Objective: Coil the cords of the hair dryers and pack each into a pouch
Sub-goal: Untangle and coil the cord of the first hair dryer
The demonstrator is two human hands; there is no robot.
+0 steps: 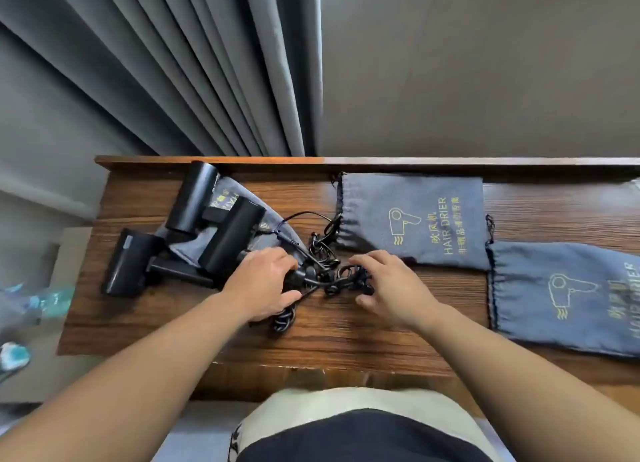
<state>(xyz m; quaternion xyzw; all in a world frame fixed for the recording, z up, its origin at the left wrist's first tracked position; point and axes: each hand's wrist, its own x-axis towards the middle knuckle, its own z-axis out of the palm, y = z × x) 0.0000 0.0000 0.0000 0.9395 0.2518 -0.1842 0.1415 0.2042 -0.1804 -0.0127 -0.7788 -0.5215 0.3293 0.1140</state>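
3 dryers: piled left, cords knotted.
My L hand: grips cords to free one.
My R hand: on knot, grip unclear.

Bare table along the front edge; tangled cords (dead centre) bar the middle.

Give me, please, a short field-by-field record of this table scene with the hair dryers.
surface: brown wooden table
dryers: black hair dryers piled at the left, on a grey pouch
cords: tangled black cords at the centre, not yet coiled
pouches: two grey fabric drawstring pouches lying flat at the right
left: left hand grips the cords
right: right hand curled over the tangle, grip unclear
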